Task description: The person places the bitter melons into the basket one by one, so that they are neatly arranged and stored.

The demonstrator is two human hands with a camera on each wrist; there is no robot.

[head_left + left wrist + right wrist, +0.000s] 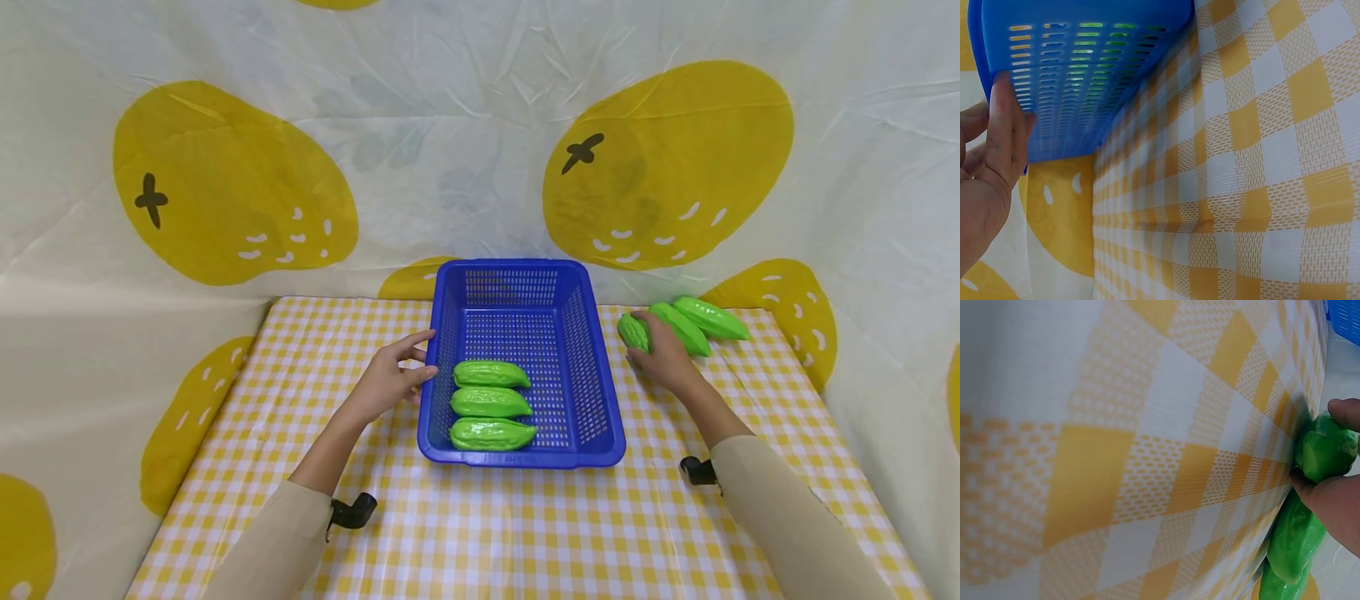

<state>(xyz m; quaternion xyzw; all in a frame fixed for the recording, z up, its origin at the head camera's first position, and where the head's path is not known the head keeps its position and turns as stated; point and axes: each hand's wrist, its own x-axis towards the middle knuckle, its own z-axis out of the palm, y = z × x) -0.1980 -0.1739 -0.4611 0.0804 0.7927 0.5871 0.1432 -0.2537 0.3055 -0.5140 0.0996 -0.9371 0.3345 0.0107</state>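
The right hand [663, 358] pinches a glossy green bitter gourd [633, 332] near its blunt end, thumb and fingers parted only as wide as the gourd, which lies well to the right of the basket. Its shine suggests a moulded, light, stiff piece, hard to bruise but perhaps slippery; the ridges should help the grip, and the thick middle looks a surer hold than a tapering tip. The left hand [393, 379], fingers loosely spread, touches the left rim of the blue plastic basket [517, 459] without wrapping it. That basket is probably light and slightly flexible, best held by its rim. Inside, three bitter gourds [491, 402] lie side by side, tips rightward. Two more gourds [678, 329] lie just beyond the right hand on the checked tablecloth [450, 533].
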